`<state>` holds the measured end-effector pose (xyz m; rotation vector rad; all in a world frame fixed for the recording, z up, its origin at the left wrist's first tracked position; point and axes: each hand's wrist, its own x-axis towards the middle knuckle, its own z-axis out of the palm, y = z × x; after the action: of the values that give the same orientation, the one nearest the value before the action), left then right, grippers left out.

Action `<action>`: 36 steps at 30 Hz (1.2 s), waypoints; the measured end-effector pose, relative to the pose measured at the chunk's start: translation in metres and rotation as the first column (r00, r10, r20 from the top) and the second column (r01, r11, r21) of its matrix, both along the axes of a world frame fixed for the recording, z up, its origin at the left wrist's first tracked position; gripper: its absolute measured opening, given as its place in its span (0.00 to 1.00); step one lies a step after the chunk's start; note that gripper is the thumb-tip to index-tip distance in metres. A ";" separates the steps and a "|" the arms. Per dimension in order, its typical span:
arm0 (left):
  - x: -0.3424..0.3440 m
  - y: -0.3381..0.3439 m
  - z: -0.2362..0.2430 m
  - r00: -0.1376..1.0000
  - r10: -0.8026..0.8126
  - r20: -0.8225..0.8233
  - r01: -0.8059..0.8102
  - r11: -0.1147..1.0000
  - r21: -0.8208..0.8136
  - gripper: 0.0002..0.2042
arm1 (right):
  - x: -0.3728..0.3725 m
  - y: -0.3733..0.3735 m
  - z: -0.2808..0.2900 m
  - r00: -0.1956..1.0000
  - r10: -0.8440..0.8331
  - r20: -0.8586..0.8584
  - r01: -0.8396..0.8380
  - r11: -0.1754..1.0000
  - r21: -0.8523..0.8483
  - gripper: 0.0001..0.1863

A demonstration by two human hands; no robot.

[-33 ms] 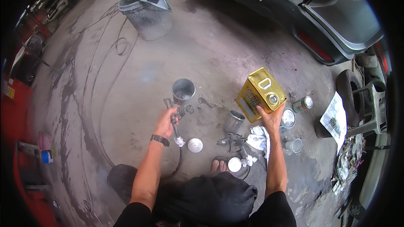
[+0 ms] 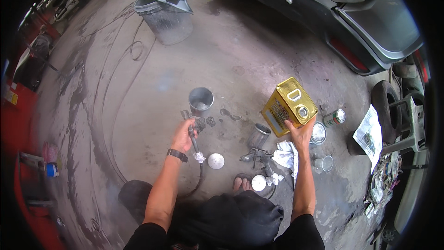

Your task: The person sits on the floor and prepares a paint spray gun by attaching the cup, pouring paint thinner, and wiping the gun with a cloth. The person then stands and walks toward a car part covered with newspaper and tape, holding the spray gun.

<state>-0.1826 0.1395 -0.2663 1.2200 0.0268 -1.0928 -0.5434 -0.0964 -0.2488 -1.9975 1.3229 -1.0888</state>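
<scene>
My left hand (image 2: 184, 136) is wrapped round the handle of a dark spray gun (image 2: 192, 132). A grey cup (image 2: 201, 99), open at the top, sits at the gun's far end, and a hose with white wrapping (image 2: 199, 157) runs from the handle. My right hand (image 2: 301, 135) grips the near lower side of a gold rectangular tin (image 2: 290, 106), thumb on its front face. The tin leans, its round spout toward me; whether it touches the floor I cannot tell. Between my arms lies a second spray gun (image 2: 255, 156) with a metal cup (image 2: 259, 134).
Two white round lids (image 2: 216, 161) and a white cloth (image 2: 286, 155) are near the second gun. Small cans (image 2: 334, 117) and a clear cup (image 2: 323, 163) stand right of my right arm. Beyond are a bucket (image 2: 166, 25), a car bumper (image 2: 310, 14), a tyre (image 2: 386, 111) and a stool (image 2: 414, 120).
The whole view has shifted slightly. A pale patch now shows inside the grey cup. Both hands keep their holds.
</scene>
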 end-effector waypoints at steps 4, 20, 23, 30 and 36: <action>0.016 0.022 -0.023 0.982 0.146 -0.120 -0.147 0.989 0.003 0.09 | -0.008 0.023 -0.001 0.997 -0.074 0.004 0.074 0.995 -0.062 0.58; 0.012 0.023 -0.008 0.973 0.003 -0.229 0.016 0.997 0.081 0.12 | -0.050 0.162 -0.049 0.898 -0.134 -0.420 0.200 0.973 0.116 0.12; 0.002 0.035 -0.017 0.971 -0.037 -0.238 0.047 0.998 0.038 0.12 | -0.085 0.149 -0.074 0.778 -0.331 -0.534 0.393 0.919 0.002 0.14; -0.009 0.022 -0.015 0.972 -0.081 -0.220 0.091 0.995 0.033 0.12 | -0.137 0.150 -0.105 0.605 -0.267 -0.750 0.564 0.809 0.167 0.16; -0.020 0.016 -0.012 0.972 -0.096 -0.215 0.114 0.991 0.071 0.10 | -0.156 0.191 -0.106 0.646 -0.268 -0.714 0.556 0.806 0.200 0.13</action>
<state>-0.2023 0.1553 -0.2781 1.1847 0.1731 -1.3218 -0.6998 0.0946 -0.3551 -1.8325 2.2680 -0.1629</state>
